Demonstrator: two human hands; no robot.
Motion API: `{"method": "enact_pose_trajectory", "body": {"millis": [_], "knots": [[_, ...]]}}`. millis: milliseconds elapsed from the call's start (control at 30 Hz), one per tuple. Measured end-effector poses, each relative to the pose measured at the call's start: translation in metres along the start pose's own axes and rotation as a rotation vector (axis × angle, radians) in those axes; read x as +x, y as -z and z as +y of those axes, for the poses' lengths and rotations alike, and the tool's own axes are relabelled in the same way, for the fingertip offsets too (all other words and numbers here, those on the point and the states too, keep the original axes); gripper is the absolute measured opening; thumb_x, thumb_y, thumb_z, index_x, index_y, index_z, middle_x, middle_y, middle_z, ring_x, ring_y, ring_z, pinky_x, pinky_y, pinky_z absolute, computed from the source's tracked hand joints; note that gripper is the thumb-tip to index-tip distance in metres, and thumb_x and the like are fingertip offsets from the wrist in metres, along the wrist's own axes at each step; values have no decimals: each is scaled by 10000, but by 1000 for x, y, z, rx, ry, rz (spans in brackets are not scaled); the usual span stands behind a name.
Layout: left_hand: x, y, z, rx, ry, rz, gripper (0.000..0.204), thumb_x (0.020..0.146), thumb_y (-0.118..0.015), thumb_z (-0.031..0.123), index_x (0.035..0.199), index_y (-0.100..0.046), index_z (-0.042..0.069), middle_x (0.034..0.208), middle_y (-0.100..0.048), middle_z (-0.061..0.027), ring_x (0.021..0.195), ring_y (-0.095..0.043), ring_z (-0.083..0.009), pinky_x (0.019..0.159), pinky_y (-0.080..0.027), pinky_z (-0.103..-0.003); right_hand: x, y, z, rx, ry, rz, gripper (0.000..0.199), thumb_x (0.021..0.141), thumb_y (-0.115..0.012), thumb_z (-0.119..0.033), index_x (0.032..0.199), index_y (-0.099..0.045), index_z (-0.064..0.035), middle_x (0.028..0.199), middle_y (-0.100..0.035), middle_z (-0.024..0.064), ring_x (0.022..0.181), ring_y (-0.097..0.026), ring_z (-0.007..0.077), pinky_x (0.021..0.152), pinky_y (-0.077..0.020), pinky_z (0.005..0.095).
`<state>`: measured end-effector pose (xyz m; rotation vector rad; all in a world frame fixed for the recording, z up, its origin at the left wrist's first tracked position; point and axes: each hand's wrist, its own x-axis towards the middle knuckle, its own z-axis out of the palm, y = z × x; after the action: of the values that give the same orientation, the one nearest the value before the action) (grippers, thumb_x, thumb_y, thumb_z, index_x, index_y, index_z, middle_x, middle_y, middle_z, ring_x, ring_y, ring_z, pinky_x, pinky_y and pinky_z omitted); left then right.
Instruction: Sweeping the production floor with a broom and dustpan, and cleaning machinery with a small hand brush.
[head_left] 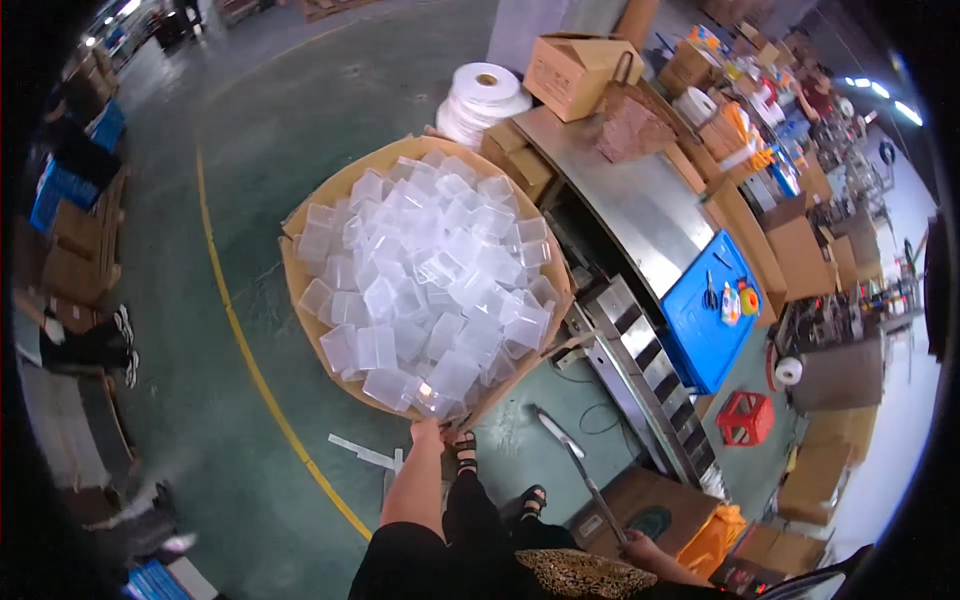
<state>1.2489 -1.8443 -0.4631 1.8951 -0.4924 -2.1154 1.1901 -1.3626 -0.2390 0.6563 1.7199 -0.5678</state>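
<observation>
A large, many-sided cardboard box (314, 335) stands on the floor in front of me, heaped with clear plastic boxes (430, 265). My left hand (427, 432) is closed at the box's near rim, beside the nearest plastic boxes; some of its fingers are hidden. Low on the right, my right hand (640, 548) is wrapped round a long thin tool (590, 485) with a grey shaft and a pale, curved, flat far end. That end hangs over the floor, apart from the box.
Right of the box, a metal bench (640, 215) adjoins a roller conveyor (640, 365). A blue tray (705, 310) there carries scissors and tape. A red stool (745, 418) stands beyond. White rolls (484, 100) are stacked behind. Another person's legs (90, 345) show at left.
</observation>
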Motion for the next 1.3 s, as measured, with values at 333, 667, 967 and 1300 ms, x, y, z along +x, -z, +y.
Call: {"method": "enact_pose_trajectory", "body": {"millis": [333, 667, 967, 1300], "knots": [[13, 77, 92, 277, -115, 21, 175, 658, -507, 36, 827, -480, -3, 746, -505, -135, 659, -533, -252, 537, -465, -362, -10, -11, -36, -108, 76, 173, 495, 700, -589, -208, 1140, -418, -59, 913, -564, 157, 789, -569, 246, 641, -456, 343], [-44, 114, 80, 740, -121, 196, 105, 654, -547, 177, 638, -451, 139, 567, -339, -22, 484, -320, -153, 390, -231, -319, 14, 9, -55, -75, 250, 147, 491, 704, -599, -167, 1147, -405, -81, 649, -513, 89, 465, -486, 178, 412, -407, 315], [-172, 121, 39, 1047, -121, 181, 513, 729, -513, 229, 1182, -389, 23, 1197, -378, -195, 1006, -453, -291, 767, -429, -383, 40, 58, -121, 121, 179, -127, 520, 734, -568, -117, 1191, -321, -137, 574, -434, 65, 391, -373, 140, 329, -319, 289], [-179, 130, 9, 1762, -740, -20, 254, 656, -512, 175, 851, -559, 19, 930, -499, -201, 841, -479, -371, 698, -410, -383, 62, 83, -165, 187, 210, -192, 430, 734, -526, -77, 1124, -354, -131, 571, -411, 58, 385, -340, 130, 332, -291, 259]]}}
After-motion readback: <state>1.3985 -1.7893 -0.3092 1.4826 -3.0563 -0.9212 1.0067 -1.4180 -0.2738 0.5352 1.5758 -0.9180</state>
